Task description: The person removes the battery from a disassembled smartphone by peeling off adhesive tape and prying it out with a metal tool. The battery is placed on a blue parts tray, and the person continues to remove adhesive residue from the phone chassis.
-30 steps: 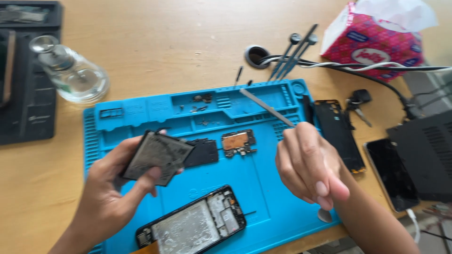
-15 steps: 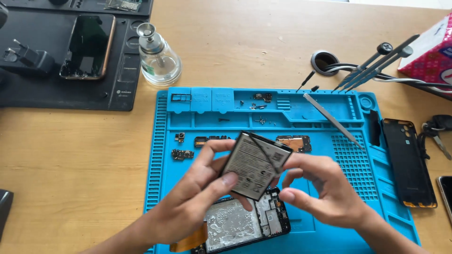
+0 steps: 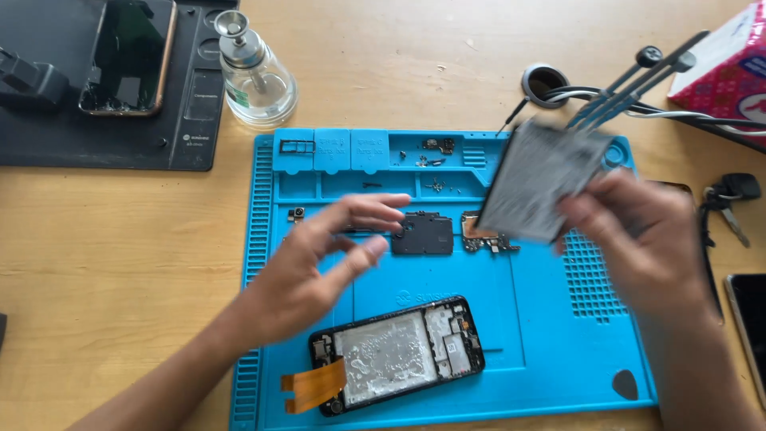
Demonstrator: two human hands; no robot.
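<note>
Blue mat (image 3: pixel 542 343) lies under both hands. Opened phone (image 3: pixel 399 355) sits just below the left hand (image 3: pixel 319 271), which is empty, fingers spread. Right hand (image 3: pixel 638 239) grips the battery (image 3: pixel 542 179) by its lower edge, raised above the mat. Looks light, flat, puncture-prone: hold by edges, don't bend. Circuit board (image 3: pixel 423 233) lies between the hands; tweezers (image 3: pixel 638 84) just above the battery.

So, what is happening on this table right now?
A person works over a blue repair mat. The right hand holds a flat grey battery up above the mat, blurred by motion. The left hand hovers open and empty over the mat's middle. An opened phone frame with an orange flex cable lies near the front edge, and small circuit boards lie behind it.
</note>
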